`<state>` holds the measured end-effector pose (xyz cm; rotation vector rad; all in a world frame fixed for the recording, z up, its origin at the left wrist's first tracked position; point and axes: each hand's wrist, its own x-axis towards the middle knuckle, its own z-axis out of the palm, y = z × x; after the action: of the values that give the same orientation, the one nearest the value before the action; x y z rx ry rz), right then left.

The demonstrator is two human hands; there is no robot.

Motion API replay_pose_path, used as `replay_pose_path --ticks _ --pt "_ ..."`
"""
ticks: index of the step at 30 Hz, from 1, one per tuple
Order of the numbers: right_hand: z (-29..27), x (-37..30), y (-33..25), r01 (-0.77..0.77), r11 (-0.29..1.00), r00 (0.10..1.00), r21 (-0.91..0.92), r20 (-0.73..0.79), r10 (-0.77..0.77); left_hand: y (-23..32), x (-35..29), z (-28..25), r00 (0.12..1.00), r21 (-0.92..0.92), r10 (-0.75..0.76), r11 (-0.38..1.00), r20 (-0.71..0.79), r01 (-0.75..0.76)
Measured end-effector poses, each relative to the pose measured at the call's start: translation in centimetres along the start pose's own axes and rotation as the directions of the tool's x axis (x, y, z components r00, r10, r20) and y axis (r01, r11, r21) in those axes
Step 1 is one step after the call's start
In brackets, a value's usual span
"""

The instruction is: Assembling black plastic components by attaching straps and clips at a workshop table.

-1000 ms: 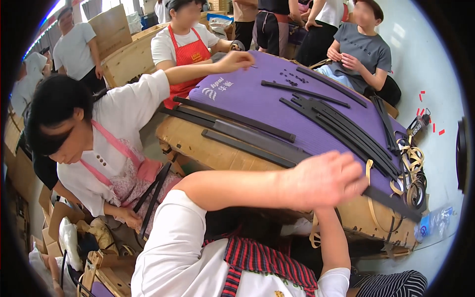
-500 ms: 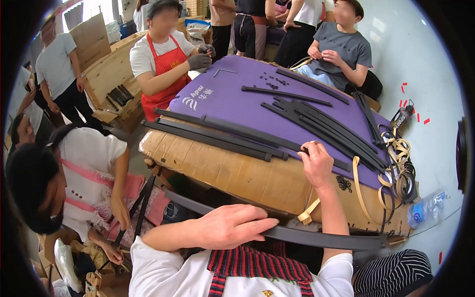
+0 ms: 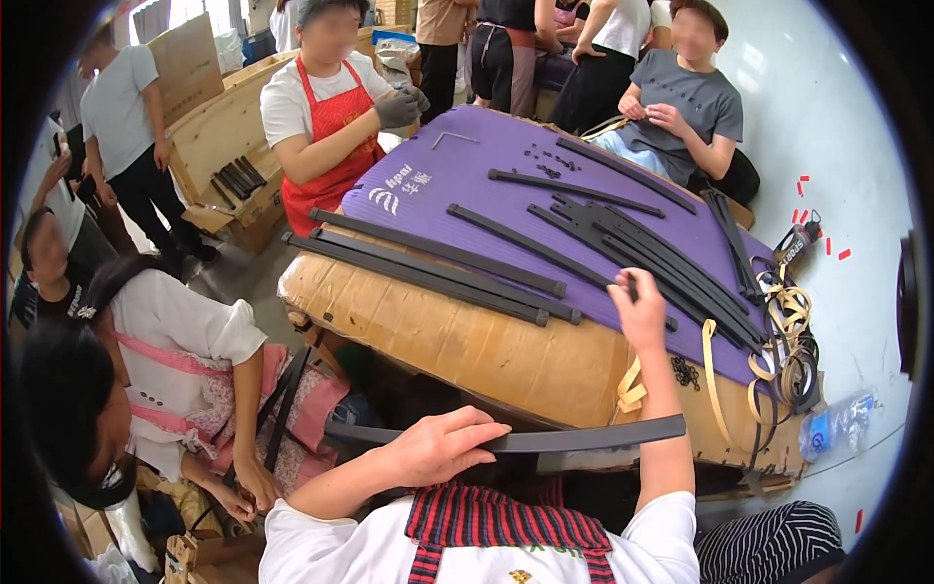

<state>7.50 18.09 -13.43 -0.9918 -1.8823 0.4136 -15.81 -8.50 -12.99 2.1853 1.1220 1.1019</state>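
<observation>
My left hand (image 3: 449, 446) grips a long, flat black bar (image 3: 584, 437) that lies crosswise in front of my striped apron. The bar's left end reaches toward the person in the pink apron, and its right end passes over my right forearm. Closed above the near part of the purple mat (image 3: 389, 263), my right hand (image 3: 642, 313) pinches a small black piece (image 3: 633, 290); its kind is unclear. Behind that hand runs a black bar (image 3: 535, 252) on the mat, partly hidden by my fingers. Several similar bars (image 3: 428, 251) lie along the table's left near edge.
More black bars (image 3: 671, 263) are bunched on the mat's right. Small black parts (image 3: 687, 372) form a pile on the cardboard (image 3: 418, 336) near my right forearm. Tan straps (image 3: 783, 311) coil at the right edge, beside a plastic bag (image 3: 837, 426). Co-workers sit around.
The bar behind my right hand now lies farther onto the mat, apart from the left group. My left hand's bar has shifted left, its right end raised. My right hand shows a small black piece.
</observation>
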Motion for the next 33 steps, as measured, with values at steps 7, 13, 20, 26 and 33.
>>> replay_pose_path --ticks 7,13,20,26,33 --pt "-10.6 -12.2 -7.8 -0.257 0.577 0.96 0.776 0.139 0.241 -1.6 -0.6 2.7 0.992 -0.116 -0.009 0.993 0.125 0.024" --pt "-12.3 -22.1 -10.2 -0.543 0.556 0.786 0.63 0.149 0.6 -3.4 -0.5 7.8 0.935 -0.287 0.012 0.953 0.355 0.097" --pt "-12.8 -26.3 -10.2 -0.575 0.646 0.64 0.503 -0.216 0.737 -4.9 0.1 13.8 0.672 -0.386 -0.185 0.697 0.717 0.604" --pt "-21.5 -27.5 -18.1 -0.3 0.899 0.246 -0.319 -0.937 -0.25 -6.6 -0.3 16.4 0.682 -0.257 -0.293 0.77 0.67 0.584" --pt "-19.4 -26.5 -17.9 -0.508 0.824 0.774 -0.25 -0.553 0.309 -5.7 0.2 19.2 0.612 -0.17 -0.309 0.783 0.728 0.598"
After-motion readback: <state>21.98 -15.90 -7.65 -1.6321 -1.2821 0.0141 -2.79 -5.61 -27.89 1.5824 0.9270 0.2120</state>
